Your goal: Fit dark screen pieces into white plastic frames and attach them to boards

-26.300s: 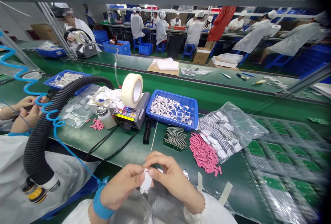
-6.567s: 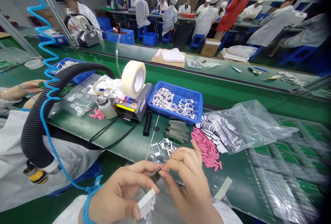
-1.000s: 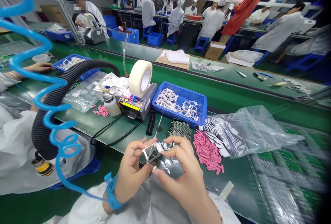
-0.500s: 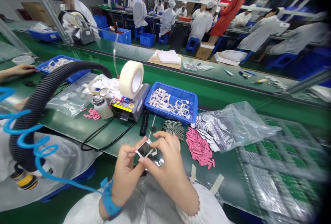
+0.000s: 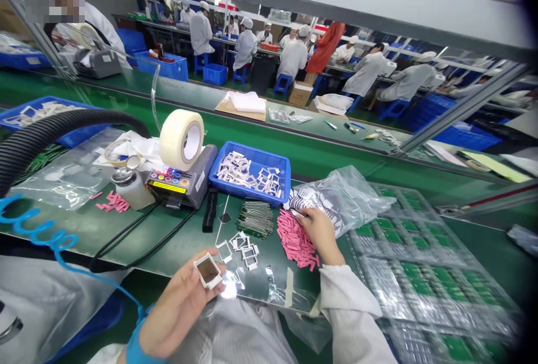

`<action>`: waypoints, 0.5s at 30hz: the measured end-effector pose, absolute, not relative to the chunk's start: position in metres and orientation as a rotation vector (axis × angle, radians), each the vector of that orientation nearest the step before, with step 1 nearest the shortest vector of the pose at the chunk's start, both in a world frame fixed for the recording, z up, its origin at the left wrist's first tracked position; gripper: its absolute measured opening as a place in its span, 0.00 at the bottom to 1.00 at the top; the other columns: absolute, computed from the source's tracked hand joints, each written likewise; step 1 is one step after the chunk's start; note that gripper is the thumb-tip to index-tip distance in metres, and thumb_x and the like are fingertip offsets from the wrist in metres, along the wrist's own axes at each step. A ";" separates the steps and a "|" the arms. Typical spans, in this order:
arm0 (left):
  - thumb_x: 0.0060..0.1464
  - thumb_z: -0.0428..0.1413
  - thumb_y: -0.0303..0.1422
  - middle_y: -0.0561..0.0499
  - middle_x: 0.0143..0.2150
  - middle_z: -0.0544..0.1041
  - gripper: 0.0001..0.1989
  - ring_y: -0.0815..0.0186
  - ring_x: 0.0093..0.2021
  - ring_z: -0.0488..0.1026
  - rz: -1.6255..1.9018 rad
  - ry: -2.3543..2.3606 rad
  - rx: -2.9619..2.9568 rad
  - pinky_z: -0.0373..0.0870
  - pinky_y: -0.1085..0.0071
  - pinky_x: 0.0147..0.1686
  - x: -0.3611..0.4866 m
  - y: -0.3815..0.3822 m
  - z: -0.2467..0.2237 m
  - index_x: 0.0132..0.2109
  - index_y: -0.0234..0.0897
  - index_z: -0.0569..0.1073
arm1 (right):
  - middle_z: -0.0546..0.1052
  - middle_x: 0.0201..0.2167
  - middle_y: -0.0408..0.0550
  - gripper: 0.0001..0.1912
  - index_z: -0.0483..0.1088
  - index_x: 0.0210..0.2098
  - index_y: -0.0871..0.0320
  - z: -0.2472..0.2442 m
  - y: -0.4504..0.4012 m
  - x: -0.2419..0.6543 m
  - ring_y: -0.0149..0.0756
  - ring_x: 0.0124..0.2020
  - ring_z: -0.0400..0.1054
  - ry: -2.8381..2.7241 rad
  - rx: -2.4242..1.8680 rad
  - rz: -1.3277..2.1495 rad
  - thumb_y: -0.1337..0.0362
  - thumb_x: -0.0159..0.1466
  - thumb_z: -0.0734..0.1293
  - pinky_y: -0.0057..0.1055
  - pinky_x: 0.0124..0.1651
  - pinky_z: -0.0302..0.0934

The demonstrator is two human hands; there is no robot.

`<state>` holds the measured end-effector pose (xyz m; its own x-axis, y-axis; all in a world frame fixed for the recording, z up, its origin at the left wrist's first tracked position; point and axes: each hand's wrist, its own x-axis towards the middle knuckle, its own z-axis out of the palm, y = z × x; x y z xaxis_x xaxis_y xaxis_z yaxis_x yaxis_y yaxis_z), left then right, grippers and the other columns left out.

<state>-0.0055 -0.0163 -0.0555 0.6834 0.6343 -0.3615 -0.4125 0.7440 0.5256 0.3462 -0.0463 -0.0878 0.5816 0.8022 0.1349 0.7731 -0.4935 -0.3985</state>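
fingers of your left hand (image 5: 176,311) are closed on a small white frame (image 5: 207,270), holding it by its edges and tilted up toward you, so its dark middle stays uncovered and in plain view. you have it raised off the table (image 5: 180,252), out past the near edge. fingers of your right hand (image 5: 320,236) are down to the right, their tips at the edge of a clear plastic bag (image 5: 340,196) and just above a heap of pink strips (image 5: 293,241); you can't tell from this view whether they are gripping anything. between your hands, loose white frames (image 5: 240,247) lie spread on a clear sheet (image 5: 260,291), close enough to reach without stretching. farther off sits a blue tray (image 5: 247,198) filled with more frames, with a tape dispenser (image 5: 179,185) and its tape roll (image 5: 181,140) to its left. a stack of thin dark strips (image 5: 255,219) lies just in front of the tray. to the right, green circuit boards (image 5: 403,252) sit in a clear tray, kept apart from the small loose parts.
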 end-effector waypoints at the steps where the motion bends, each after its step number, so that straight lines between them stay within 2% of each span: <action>1: 0.55 0.55 0.40 0.48 0.39 0.77 0.14 0.62 0.41 0.71 0.604 0.556 0.442 0.66 0.62 0.47 -0.006 -0.016 -0.055 0.47 0.42 0.75 | 0.76 0.36 0.52 0.10 0.75 0.35 0.61 -0.092 -0.045 0.351 0.42 0.39 0.69 -1.268 -2.416 0.108 0.62 0.57 0.66 0.37 0.43 0.59; 6: 0.52 0.57 0.40 0.49 0.41 0.77 0.13 0.62 0.45 0.71 0.646 0.579 0.458 0.67 0.63 0.48 -0.014 -0.011 -0.057 0.43 0.42 0.76 | 0.77 0.34 0.50 0.08 0.74 0.33 0.61 -0.095 -0.045 0.357 0.37 0.36 0.69 -1.193 -2.496 0.107 0.65 0.59 0.64 0.34 0.40 0.58; 10: 0.50 0.59 0.40 0.49 0.40 0.78 0.13 0.62 0.44 0.72 0.651 0.568 0.432 0.68 0.62 0.48 -0.016 -0.008 -0.057 0.43 0.42 0.76 | 0.77 0.32 0.53 0.11 0.74 0.33 0.60 -0.094 -0.044 0.356 0.40 0.34 0.69 -1.156 -2.507 0.097 0.63 0.60 0.62 0.34 0.38 0.57; 15: 0.53 0.57 0.38 0.47 0.41 0.78 0.12 0.62 0.44 0.72 0.636 0.550 0.459 0.67 0.63 0.48 -0.014 -0.009 -0.054 0.44 0.41 0.75 | 0.77 0.36 0.52 0.10 0.75 0.32 0.58 -0.094 -0.044 0.351 0.44 0.38 0.68 -1.221 -2.376 0.153 0.61 0.56 0.64 0.35 0.42 0.56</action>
<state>-0.0144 -0.0091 -0.0539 0.6731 0.6596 -0.3345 -0.4259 0.7155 0.5538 0.3510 -0.0439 -0.0942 0.5996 0.7929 0.1085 0.7415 -0.4994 -0.4481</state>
